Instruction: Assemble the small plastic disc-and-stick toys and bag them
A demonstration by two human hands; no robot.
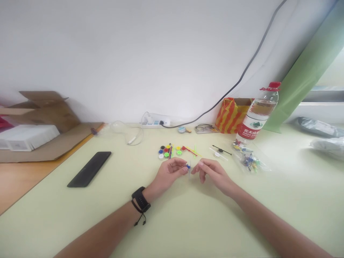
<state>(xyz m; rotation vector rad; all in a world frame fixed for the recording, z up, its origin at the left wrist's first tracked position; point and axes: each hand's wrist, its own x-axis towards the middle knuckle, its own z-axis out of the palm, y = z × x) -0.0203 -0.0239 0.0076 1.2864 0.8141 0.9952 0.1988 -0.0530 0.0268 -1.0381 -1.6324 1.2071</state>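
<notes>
Left hand point(170, 173), small piece point(188, 167), partly blue

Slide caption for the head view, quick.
Left hand pinches a small blue plastic piece; right hand is beside it, near colourful round plastic discs.

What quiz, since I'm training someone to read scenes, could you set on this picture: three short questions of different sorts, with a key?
1. True or false: a black strap is worn on the left wrist.
2. What colour is the cap of the bottle?
A) green
B) red
C) blue
3. Fill in the blank: the small blue piece is held in the ____ hand.

Key:
1. True.
2. B.
3. Left; the left hand holds it at the fingertips.
</notes>
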